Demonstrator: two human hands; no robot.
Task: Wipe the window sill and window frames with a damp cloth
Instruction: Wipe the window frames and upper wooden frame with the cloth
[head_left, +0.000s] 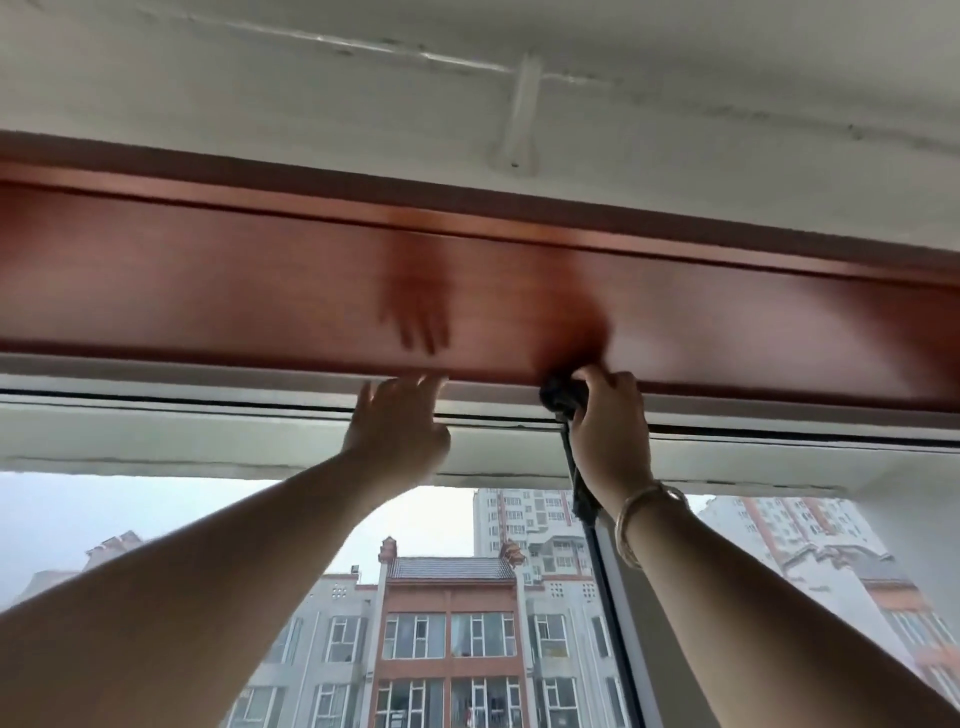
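While reaching overhead at the top of the window, gripping a dark cloth (558, 397) bunched in the right hand (610, 415), fingers curled tightly round it, and pressing the wad up against the lower edge of the glossy red-brown frame board (208, 270), right where the white upper track (156, 384) begins. Bracing with the left hand (400, 426), fingers straight and spread, holding nothing, fingertips touching that same lower edge just beside the cloth hand. Judging the cloth as light, soft and easily squashed, so likely moulding into the groove and round the corner where the dark vertical sash bar (584, 499) is meeting the track (dampness cannot be told from here, though a wet wad would be clinging a little and dragging on the varnish). Taking hold best as now: balled in the palm, with a fold left proud for pushing into the channel. Treating the board as stiff, smooth and probably slippery under a wet wipe, hence the steadying hand. Wearing a metal bangle (639, 519) on the right wrist, worth keeping off the lacquer. Showing apartment blocks (447, 623) beyond the glass.
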